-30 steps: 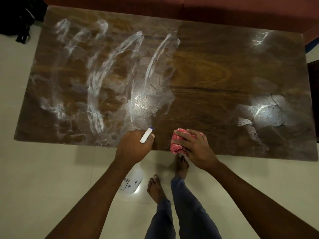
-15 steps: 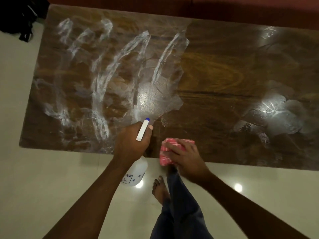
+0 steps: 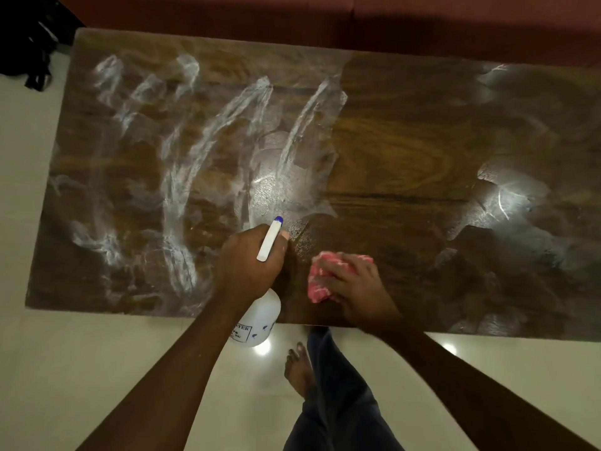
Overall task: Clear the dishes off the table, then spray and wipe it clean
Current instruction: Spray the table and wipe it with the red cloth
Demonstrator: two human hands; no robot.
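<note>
The dark wooden table (image 3: 406,151) fills the view, its left half streaked with white wet smears and a shiny wet patch at the right. My left hand (image 3: 250,262) grips a white spray bottle (image 3: 258,320) by its neck, the blue-tipped nozzle pointing out over the table near the front edge. My right hand (image 3: 356,284) presses a crumpled pink cloth (image 3: 320,278) onto the tabletop just right of the bottle. No dishes are on the table.
Pale tiled floor (image 3: 81,369) lies in front and left of the table. My legs and a bare foot (image 3: 299,369) stand at the table's front edge. A dark red sofa (image 3: 325,14) runs behind the table. A black bag (image 3: 29,43) lies at far left.
Both hands moved forward from the front edge onto the tabletop. The bottle rose into fuller view. The cloth shifted farther in over the wood.
</note>
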